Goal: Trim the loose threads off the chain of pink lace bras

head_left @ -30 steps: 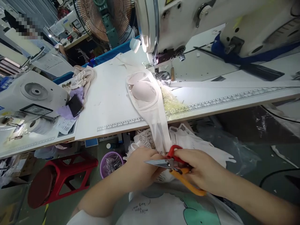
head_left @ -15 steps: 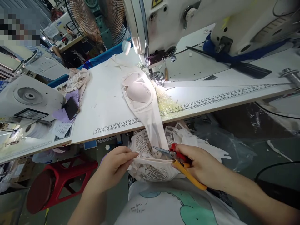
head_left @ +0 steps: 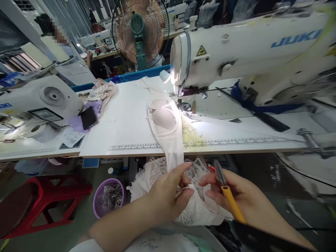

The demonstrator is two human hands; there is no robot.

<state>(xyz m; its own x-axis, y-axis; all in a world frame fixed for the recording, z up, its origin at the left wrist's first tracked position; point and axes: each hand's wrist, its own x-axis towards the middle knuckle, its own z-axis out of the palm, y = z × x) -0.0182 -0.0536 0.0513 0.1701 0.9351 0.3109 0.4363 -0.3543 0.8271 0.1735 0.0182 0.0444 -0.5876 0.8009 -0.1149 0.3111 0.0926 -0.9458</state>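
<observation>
A pale pink bra (head_left: 164,119) lies on the white sewing table (head_left: 126,122), with its band hanging over the front edge into my lap. My left hand (head_left: 168,196) pinches that hanging band together with white lace fabric (head_left: 154,173). My right hand (head_left: 236,196) is closed round scissors (head_left: 227,192) with a yellow and a red handle, blades pointing up, and its fingertips also touch the fabric. Both hands are below the table edge, close together.
A white JUKI sewing machine (head_left: 236,56) stands on the table at the right, its needle beside the bra. A phone (head_left: 88,118), papers and more garments (head_left: 103,91) lie at the left. A red stool (head_left: 39,199) and purple basket (head_left: 109,196) stand on the floor. A fan (head_left: 140,31) is behind.
The view has tilted up. My left hand has moved right to grip the band near my right hand. The scissors have swung from pointing left to pointing up.
</observation>
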